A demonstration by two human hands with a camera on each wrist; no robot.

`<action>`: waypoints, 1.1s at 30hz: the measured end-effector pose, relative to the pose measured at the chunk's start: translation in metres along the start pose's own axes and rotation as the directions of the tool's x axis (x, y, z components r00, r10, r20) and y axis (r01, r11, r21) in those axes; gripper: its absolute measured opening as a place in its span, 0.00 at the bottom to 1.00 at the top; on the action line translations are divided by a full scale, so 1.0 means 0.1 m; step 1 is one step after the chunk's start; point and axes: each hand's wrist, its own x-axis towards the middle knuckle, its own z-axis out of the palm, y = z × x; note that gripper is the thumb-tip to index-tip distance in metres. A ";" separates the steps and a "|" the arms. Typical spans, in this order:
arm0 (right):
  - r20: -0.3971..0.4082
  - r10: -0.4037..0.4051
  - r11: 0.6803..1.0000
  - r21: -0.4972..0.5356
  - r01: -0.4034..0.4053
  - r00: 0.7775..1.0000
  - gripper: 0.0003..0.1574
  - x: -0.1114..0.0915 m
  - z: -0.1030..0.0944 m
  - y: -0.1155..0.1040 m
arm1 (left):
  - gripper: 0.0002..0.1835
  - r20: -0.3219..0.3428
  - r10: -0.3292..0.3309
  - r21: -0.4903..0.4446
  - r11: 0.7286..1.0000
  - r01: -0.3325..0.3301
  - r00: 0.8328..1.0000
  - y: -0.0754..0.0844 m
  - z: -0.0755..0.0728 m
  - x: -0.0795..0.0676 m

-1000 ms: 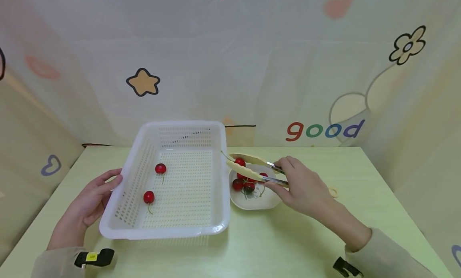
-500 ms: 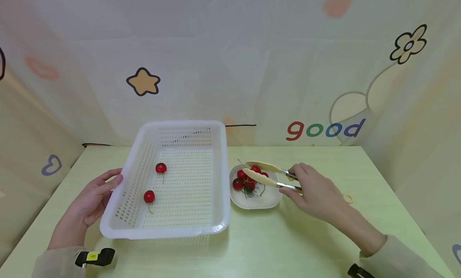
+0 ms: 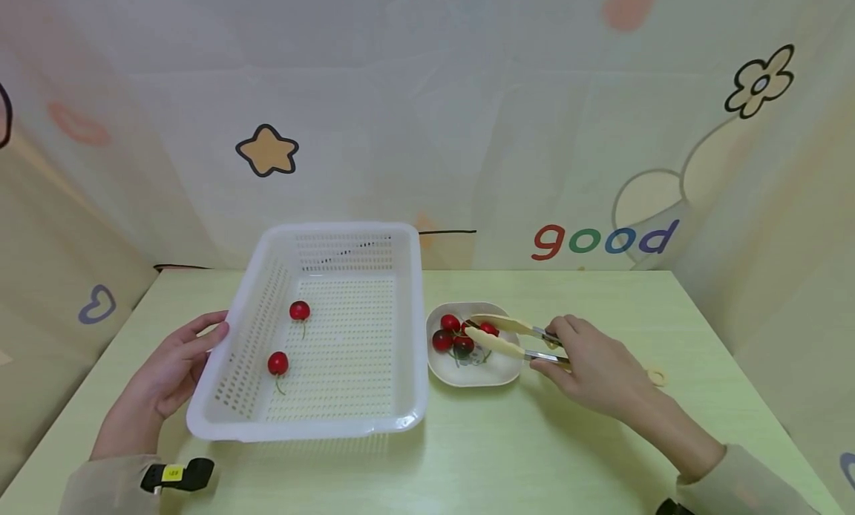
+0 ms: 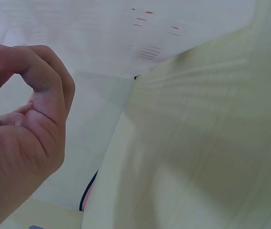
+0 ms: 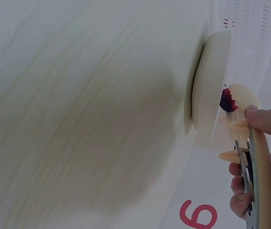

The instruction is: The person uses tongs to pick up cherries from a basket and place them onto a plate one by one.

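Observation:
My left hand (image 3: 175,366) holds the left rim of a white perforated plastic basket (image 3: 303,430), thumb and fingertips at its edge. Two red cherries with stems, one farther (image 3: 299,310) and one nearer (image 3: 277,363), lie apart in the basket. In my right hand (image 3: 601,366) is a pair of tongs (image 3: 496,343) with cream scalloped tips and metal arms. Their tips reach over a small white dish (image 3: 490,374) holding several red and dark cherries (image 3: 442,341). The right wrist view shows a dark red cherry (image 5: 228,101) by one tip; I cannot tell whether it is gripped.
The dish stands close to the basket's right side on a pale green table (image 3: 508,456). A printed curtain (image 3: 374,129) hangs behind and on both sides. Part of a small yellow ring (image 3: 657,377) shows beyond my right wrist.
The tongs have moved right and down from beside the basket's rim to the dish, bringing a stemmed cherry that was between their tips. My left hand and the basket have stayed put.

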 end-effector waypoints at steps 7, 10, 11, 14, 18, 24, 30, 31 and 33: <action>-0.011 0.008 1.000 0.016 -0.008 1.000 0.25 0.01 0.04 0.02 | 0.12 0.015 0.018 0.011 1.000 -0.018 1.000 0.00 0.01 0.00; -0.023 0.011 1.000 0.021 -0.011 1.000 0.26 0.03 0.06 0.01 | 0.11 0.006 0.008 0.014 1.000 -0.008 1.000 0.00 0.01 0.00; -0.026 0.012 1.000 0.022 -0.012 1.000 0.27 0.04 0.07 0.00 | 0.11 0.001 0.004 0.016 1.000 -0.004 1.000 0.00 0.01 0.00; -0.034 0.009 1.000 0.021 -0.008 0.999 0.28 0.06 0.08 -0.02 | 0.10 -0.002 0.002 0.022 1.000 -0.002 1.000 0.00 0.02 0.01; -0.041 0.007 1.000 0.018 -0.006 0.999 0.30 0.11 0.08 -0.05 | 0.11 -0.005 0.004 0.025 1.000 -0.004 1.000 -0.01 0.02 0.00; -0.069 -0.005 1.000 0.013 0.006 0.998 0.33 0.19 0.05 -0.10 | 0.11 -0.003 0.007 0.021 1.000 -0.007 1.000 -0.01 0.02 0.00; -0.100 -0.020 0.999 0.027 0.022 0.995 0.33 0.24 0.02 -0.13 | 0.11 -0.007 0.005 0.016 1.000 -0.005 1.000 -0.02 0.02 0.00; -0.103 -0.020 0.999 0.032 0.023 0.994 0.33 0.24 0.02 -0.14 | 0.11 -0.007 0.005 0.014 1.000 -0.005 1.000 -0.02 0.01 0.00; -0.106 -0.016 0.999 0.037 0.020 0.994 0.34 0.26 0.01 -0.15 | 0.11 -0.004 0.005 0.010 1.000 -0.005 1.000 -0.01 0.01 -0.01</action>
